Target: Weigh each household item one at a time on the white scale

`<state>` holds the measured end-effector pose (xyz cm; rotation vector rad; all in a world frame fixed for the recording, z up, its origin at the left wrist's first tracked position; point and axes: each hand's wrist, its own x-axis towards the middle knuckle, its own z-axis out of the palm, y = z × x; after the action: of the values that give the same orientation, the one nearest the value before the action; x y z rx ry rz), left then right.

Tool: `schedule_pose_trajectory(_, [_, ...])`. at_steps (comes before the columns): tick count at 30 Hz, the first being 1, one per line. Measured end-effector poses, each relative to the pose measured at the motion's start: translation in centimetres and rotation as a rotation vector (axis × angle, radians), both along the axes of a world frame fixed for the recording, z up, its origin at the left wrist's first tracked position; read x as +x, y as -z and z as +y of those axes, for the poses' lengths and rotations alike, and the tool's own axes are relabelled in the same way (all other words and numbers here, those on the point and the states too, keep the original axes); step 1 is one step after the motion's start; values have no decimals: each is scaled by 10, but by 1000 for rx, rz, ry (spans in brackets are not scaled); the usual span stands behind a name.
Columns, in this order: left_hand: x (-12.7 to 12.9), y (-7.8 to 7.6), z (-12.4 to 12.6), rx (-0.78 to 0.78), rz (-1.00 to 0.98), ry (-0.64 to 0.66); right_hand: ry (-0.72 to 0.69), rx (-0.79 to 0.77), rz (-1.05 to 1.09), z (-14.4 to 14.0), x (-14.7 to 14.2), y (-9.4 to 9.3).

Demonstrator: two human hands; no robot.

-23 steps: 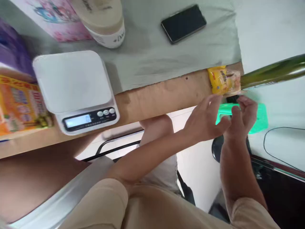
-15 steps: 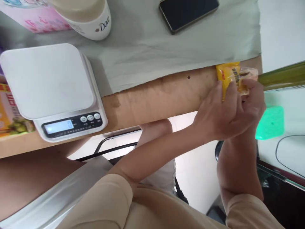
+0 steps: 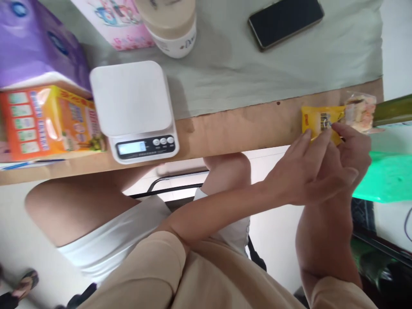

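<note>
A small yellow snack packet (image 3: 317,118) with dark print lies on the bare wooden strip at the table's front edge. My left hand (image 3: 299,167) reaches across with its fingers stretched and apart, the tips touching the packet's lower edge. Partly behind it, my right hand (image 3: 358,150) has curled fingers at the packet's right end; its thumb is hidden. A clear-wrapped snack packet (image 3: 360,111) with pinkish contents lies just beyond, close to the right hand. At its right is a green, bottle-like thing (image 3: 394,110), cut off by the frame.
A white kitchen scale (image 3: 131,101) with a lit display stands left, near an orange box (image 3: 48,124) and a purple pack (image 3: 38,47). Behind are a Dove jar (image 3: 177,43), a pink box (image 3: 128,25) and a phone (image 3: 286,21). A bright green object (image 3: 386,176) is at right.
The view has shifted left. The yellow packet has turned, now lying lengthwise beside the clear-wrapped one, which was partly under my fingers before. My hands have drawn slightly away from the clear packet.
</note>
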<state>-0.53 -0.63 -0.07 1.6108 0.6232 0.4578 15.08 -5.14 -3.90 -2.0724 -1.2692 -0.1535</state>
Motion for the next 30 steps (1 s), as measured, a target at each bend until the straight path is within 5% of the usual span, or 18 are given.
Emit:
schedule_pose_trajectory(6, [-75, 2, -16, 146, -102, -101, -111, 209, 116, 6, -77, -20])
schedule_pose_trajectory(12, [-188, -14, 12, 393, -145, -349, -406, 263, 259, 55, -202, -49])
schedule_pose_trajectory(18, [-290, -38, 38, 240, -3, -474, -610, 134, 319, 91, -300, -43])
schedule_pose_trajectory(25, [-314, -44, 46, 152, 119, -554, -583, -66, 226, 100, -325, -43])
schedule_pose_trajectory(30, [-319, -36, 52, 289, 102, -720, -641, -13, 154, 90, -311, -46])
